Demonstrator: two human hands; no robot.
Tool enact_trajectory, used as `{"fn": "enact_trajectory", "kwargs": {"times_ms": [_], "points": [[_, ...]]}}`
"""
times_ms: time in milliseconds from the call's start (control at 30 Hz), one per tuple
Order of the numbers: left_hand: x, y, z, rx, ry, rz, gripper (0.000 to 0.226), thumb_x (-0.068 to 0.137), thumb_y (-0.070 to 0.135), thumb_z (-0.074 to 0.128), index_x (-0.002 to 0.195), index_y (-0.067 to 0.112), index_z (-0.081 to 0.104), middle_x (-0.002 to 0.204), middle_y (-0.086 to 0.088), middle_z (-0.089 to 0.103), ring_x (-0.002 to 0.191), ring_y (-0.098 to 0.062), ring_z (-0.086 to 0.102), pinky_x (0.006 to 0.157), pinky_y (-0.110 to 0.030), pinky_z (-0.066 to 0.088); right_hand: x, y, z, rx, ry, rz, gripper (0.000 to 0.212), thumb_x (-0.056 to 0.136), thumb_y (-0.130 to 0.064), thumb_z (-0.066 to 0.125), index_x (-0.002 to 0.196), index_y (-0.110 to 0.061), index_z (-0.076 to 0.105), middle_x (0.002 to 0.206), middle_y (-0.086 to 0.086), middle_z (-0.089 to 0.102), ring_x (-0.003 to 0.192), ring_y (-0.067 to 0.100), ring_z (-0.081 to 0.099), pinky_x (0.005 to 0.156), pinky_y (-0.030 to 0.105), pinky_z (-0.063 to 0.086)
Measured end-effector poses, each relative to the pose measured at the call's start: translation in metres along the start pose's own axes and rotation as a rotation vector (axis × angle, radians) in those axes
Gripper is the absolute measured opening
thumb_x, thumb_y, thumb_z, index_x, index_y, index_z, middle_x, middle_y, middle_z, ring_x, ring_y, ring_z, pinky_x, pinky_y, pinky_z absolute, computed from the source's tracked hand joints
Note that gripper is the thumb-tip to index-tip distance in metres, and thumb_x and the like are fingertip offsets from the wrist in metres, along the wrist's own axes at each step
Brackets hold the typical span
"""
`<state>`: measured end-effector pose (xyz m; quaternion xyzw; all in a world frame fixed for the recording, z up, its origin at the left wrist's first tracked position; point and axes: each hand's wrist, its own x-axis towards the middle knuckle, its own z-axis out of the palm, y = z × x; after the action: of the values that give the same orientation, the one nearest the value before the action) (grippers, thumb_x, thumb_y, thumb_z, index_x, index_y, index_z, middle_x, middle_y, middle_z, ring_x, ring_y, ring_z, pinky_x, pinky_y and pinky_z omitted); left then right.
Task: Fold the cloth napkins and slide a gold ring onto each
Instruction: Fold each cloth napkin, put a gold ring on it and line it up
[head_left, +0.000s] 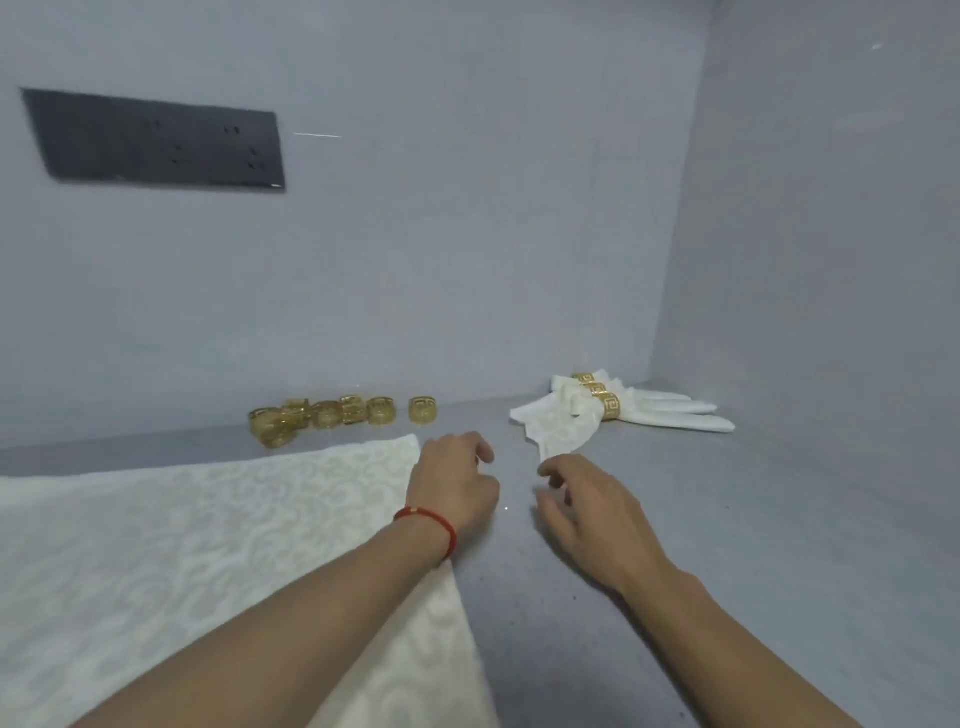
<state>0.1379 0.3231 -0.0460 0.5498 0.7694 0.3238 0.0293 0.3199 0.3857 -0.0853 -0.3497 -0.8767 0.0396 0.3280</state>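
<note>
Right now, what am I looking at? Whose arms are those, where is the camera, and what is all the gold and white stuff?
There is no machine here. The arms belong to a person, and the one picture comes from a camera worn on that person's head, looking forward and down, so you see what they see.

The left hand, with a red bracelet on its wrist, rests at the edge of a big white patterned napkin lying flat on the grey table. The right hand hovers beside it with loosely curled fingers. Neither hand has a grip on anything.

At the back, by the wall, sits a cluster of loose gold rings. To the right lie finished napkins, already folded, each with a gold ring around it. A dark socket panel is on the wall.
</note>
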Motion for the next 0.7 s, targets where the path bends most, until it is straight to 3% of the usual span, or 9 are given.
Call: {"fn": "enact_trajectory", "kwargs": {"times_ms": [67,167,267,367,500,567,700], "points": [[-0.043,-0.016,-0.027,0.044,-0.01,0.014,0.032,0.082,0.013,0.058,0.111,0.027,0.065,0.112,0.001,0.063,0.113,-0.023,0.051,0.096,-0.036,0.046,-0.022,-0.049,-0.011,0.22,-0.146,-0.004,0.012,0.098,-0.042,0.056,0.108,-0.035,0.057,0.09,-0.013,0.065,0.082,0.006,0.061,0.073,0.027,0.052],[-0.118,-0.051,-0.082,0.088,-0.054,0.009,0.036,0.086,0.017,0.058,0.12,0.028,0.061,0.119,0.002,0.058,0.119,-0.022,0.045,0.1,-0.037,0.041,-0.061,-0.13,-0.029,0.416,-0.428,-0.055,0.011,0.09,-0.042,0.069,0.093,-0.032,0.065,0.083,-0.01,0.068,0.072,0.007,0.059,0.067,0.026,0.051],[-0.183,-0.088,-0.132,0.131,-0.081,-0.051,0.035,0.089,0.021,0.056,0.123,0.029,0.059,0.121,0.005,0.058,0.12,-0.02,0.043,0.102,-0.038,0.04,-0.088,-0.185,-0.043,0.444,-0.715,-0.1,0.02,0.08,-0.043,0.082,0.092,-0.03,0.072,0.075,-0.012,0.063,0.065,0.003,0.05,0.062,0.022,0.045],[-0.239,-0.113,-0.163,0.165,-0.063,-0.057,0.027,0.091,0.025,0.056,0.116,0.033,0.062,0.114,0.012,0.058,0.113,-0.014,0.047,0.1,-0.034,0.04,-0.096,-0.21,-0.045,0.383,-0.916,-0.146,0.031,0.075,-0.047,0.087,0.098,-0.034,0.072,0.091,-0.011,0.068,0.069,0.001,0.049,0.066,0.023,0.046],[-0.291,-0.122,-0.183,0.121,-0.077,-0.061,0.013,0.092,0.041,0.056,0.098,0.037,0.066,0.1,0.017,0.059,0.096,-0.003,0.053,0.091,-0.029,0.047,-0.094,-0.225,-0.041,0.348,-1.011,-0.097,0.02,0.078,-0.038,0.088,0.09,-0.03,0.074,0.077,-0.017,0.065,0.066,0.004,0.05,0.066,0.03,0.046],[-0.308,-0.122,-0.183,0.092,-0.111,-0.041,0.023,0.092,0.054,0.051,0.1,0.038,0.065,0.1,0.018,0.058,0.097,-0.002,0.052,0.094,-0.031,0.044,-0.09,-0.232,-0.04,0.328,-1.038,-0.083,0.013,0.081,-0.035,0.085,0.086,-0.028,0.075,0.074,-0.018,0.064,0.066,0.007,0.05,0.066,0.03,0.046],[-0.324,-0.112,-0.177,0.248,-0.16,-0.018,0.057,0.084,0.081,0.03,0.113,0.042,0.059,0.111,0.021,0.055,0.107,-0.007,0.046,0.098,-0.035,0.035,-0.082,-0.238,-0.043,0.271,-1.009,-0.146,0.006,0.09,-0.032,0.075,0.085,-0.032,0.075,0.083,-0.015,0.069,0.075,0.006,0.057,0.078,0.033,0.054]]}}
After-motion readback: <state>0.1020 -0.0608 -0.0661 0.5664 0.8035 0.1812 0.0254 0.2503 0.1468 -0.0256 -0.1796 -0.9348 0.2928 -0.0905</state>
